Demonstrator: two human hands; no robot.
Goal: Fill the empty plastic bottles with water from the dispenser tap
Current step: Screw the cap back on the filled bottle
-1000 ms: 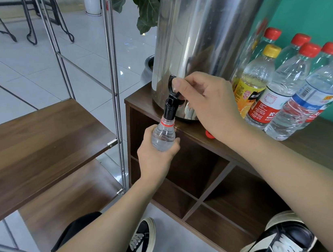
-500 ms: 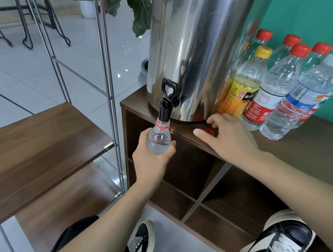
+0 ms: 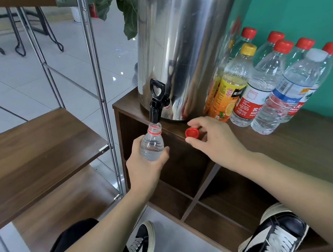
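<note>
Capping step starting, by the look of it. Left hand (image 3: 147,165) is gripping the bottle (image 3: 152,143), fingers curled round its body, mouth open just under the tap (image 3: 156,103) and not touching it. Bottle is looking nearly full. Right hand (image 3: 214,140) is pinching the red cap (image 3: 192,132) at the surface (image 3: 307,144) edge beside the dispenser (image 3: 180,43). Next move is calling for lifting the cap onto the mouth and twisting, bottle staying upright.
</note>
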